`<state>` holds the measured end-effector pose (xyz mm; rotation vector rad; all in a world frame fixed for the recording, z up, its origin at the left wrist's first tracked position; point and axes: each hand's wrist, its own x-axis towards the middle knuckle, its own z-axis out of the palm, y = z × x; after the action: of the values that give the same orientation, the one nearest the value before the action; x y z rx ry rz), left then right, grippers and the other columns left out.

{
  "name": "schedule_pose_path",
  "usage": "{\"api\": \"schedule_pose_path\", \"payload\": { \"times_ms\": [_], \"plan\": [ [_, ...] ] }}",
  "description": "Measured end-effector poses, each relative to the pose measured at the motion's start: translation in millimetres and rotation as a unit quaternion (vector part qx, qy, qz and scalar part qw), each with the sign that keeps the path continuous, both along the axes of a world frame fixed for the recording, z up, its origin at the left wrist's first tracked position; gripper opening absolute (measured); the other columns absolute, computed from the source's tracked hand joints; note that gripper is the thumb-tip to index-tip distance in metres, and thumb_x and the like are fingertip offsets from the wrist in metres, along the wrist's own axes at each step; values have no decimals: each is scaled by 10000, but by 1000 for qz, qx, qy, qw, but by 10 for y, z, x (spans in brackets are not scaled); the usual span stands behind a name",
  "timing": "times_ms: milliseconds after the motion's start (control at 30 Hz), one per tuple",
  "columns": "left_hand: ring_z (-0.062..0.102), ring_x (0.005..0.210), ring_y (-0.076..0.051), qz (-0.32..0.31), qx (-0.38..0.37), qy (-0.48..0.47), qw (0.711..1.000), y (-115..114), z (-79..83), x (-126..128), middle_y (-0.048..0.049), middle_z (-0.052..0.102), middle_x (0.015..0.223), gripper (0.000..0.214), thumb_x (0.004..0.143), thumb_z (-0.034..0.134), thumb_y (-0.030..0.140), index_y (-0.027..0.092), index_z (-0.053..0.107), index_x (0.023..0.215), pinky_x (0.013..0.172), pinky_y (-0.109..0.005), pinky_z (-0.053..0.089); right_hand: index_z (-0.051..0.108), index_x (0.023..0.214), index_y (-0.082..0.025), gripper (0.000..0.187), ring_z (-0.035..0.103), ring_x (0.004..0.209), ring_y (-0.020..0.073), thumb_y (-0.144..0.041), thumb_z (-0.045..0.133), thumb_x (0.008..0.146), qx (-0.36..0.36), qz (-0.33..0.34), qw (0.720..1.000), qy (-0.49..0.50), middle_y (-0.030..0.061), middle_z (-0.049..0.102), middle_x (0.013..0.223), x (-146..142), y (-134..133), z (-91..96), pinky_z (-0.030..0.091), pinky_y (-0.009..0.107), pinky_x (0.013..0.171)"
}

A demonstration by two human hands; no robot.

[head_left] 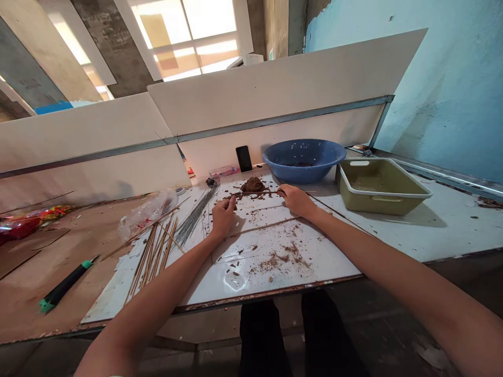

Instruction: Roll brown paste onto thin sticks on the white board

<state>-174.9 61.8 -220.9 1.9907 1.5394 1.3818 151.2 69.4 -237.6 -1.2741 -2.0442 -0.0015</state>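
Note:
A thin brown stick (259, 193) runs sideways between my hands, just in front of a small mound of brown, crumbly material (253, 184). The fingers of my left hand (223, 213) are closed at its left end. Nearer its right end, my right hand (295, 200) pinches it. A second, longer stick (267, 226) lies on the white board (243, 283) below the hands. Brown crumbs (288, 256) and dark flakes are scattered around it. To the left of my left hand are a bundle of thin grey wires (196, 213) and several loose brown sticks (155, 251).
A blue basin (304, 162) and an olive tub (381, 201) stand at the back right. A phone (243, 158) leans against the low partition (220, 152). At left lie a crumpled plastic bag (147, 212) and a green-and-black handled tool (65, 287). The table's front edge is near my legs.

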Motion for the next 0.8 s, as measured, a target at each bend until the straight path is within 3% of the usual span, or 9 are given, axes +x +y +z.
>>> {"api": "schedule_pose_path", "payload": {
  "times_ms": [67,133,167,233,300,333,400,567,800],
  "plan": [
    [636,733,-229,-24,21,24,999,-5,-2,1,-11,588,602,615,1112,538,544,275,495,560,946,-408,542,721,1124,-199,171,755,1087,299,-152,558,1127,-2,5,1000,-4,147,815,1153,-24,-5,-3,524,366,996],
    [650,795,-247,-38,35,42,998,-3,-1,6,-26,607,655,574,1119,532,505,277,523,592,981,-424,553,722,1122,-204,174,755,1095,301,-164,553,1131,0,8,1000,-3,143,817,1148,-42,-10,-6,528,371,1001],
    [676,891,-266,-37,46,48,997,-1,-1,11,-45,670,760,476,1104,565,475,275,610,675,993,-429,559,723,1124,-208,175,755,1099,303,-171,551,1133,2,9,1000,-1,142,818,1150,-46,-12,-6,531,373,1004],
    [677,1168,-311,-25,74,59,995,4,-9,22,-94,756,1113,140,1030,673,375,270,765,1026,1064,-449,554,726,1131,-210,183,754,1103,308,-186,545,1136,7,11,1000,5,145,821,1159,-44,-17,-4,536,381,1008],
    [610,1361,-344,-9,92,71,993,16,-34,31,-126,696,1385,425,932,725,233,274,719,1355,1175,-492,510,730,1140,-210,192,755,1098,315,-199,538,1137,10,11,1000,11,150,822,1171,-36,-20,-3,543,391,1005],
    [589,1396,-353,0,93,75,993,25,-53,32,-135,669,1429,535,900,714,174,274,683,1424,1211,-513,487,732,1145,-209,196,755,1095,317,-205,535,1138,9,11,1000,13,152,822,1173,-32,-22,-3,546,394,999],
    [586,1389,-360,16,88,73,993,47,-94,28,-140,658,1403,570,872,662,105,263,664,1420,1232,-540,470,734,1152,-210,198,754,1088,316,-216,537,1139,6,9,1000,15,152,821,1174,-29,-23,-6,552,391,984],
    [615,1296,-344,34,83,50,995,89,-148,7,-124,685,1294,428,870,597,80,248,676,1256,1193,-538,494,743,1167,-193,213,753,1092,310,-226,534,1146,-5,18,1000,13,159,814,1178,-50,-27,-17,563,407,1014],
    [611,1266,-345,29,80,54,995,77,-137,13,-124,695,1254,367,864,561,53,249,680,1151,1161,-529,500,804,1180,-219,243,729,1227,331,-255,567,1144,-3,94,995,-18,155,821,1243,-84,-48,1,566,493,1141]
  ]
}}
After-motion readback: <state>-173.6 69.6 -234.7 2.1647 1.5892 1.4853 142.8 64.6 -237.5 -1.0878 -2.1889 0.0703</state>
